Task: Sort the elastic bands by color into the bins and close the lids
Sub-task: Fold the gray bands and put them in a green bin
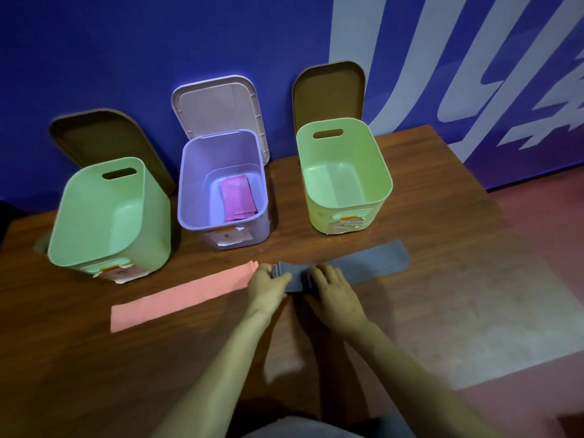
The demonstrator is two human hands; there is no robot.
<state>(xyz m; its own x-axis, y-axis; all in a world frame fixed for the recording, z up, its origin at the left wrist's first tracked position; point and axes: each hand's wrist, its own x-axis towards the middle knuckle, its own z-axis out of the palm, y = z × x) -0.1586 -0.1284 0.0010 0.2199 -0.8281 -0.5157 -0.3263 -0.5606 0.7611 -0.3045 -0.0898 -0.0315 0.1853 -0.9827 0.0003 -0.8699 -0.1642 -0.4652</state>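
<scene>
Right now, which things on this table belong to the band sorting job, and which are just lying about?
Part of the job:
grey band, under left hand and right hand
pink band
magenta band inside purple bin
left green bin
right green bin
open lids

Just lying about:
nothing visible; only the table itself

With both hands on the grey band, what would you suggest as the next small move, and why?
Probably fold the grey band over once more: both hands, left hand and right hand, rest on its near end while most of it lies flat, too long for the open right green bin.
</scene>
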